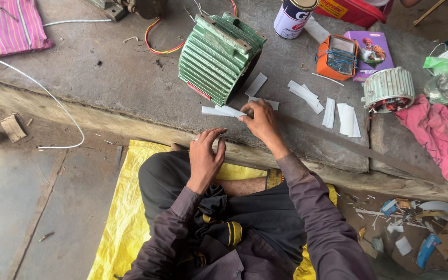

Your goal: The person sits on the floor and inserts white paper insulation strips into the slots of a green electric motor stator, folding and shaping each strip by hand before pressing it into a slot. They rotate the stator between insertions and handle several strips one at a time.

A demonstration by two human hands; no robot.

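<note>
My right hand [260, 120] pinches one end of a white paper strip [221, 111] that lies on the concrete ledge [130, 88], just in front of the green ribbed motor housing [219, 52]. Empty, my left hand [205, 157] hovers over my knee with its fingers spread, close to the ledge's front edge. Several more white paper strips [327, 106] lie on the ledge to the right of my right hand.
A small pale green stator [388, 89] sits at the right beside a pink cloth [439, 137]. An orange meter [337, 57], a purple booklet [372, 52] and a tin can [292, 18] stand behind. I sit on a yellow sheet [117, 207]. Scraps litter the floor at right [416, 228].
</note>
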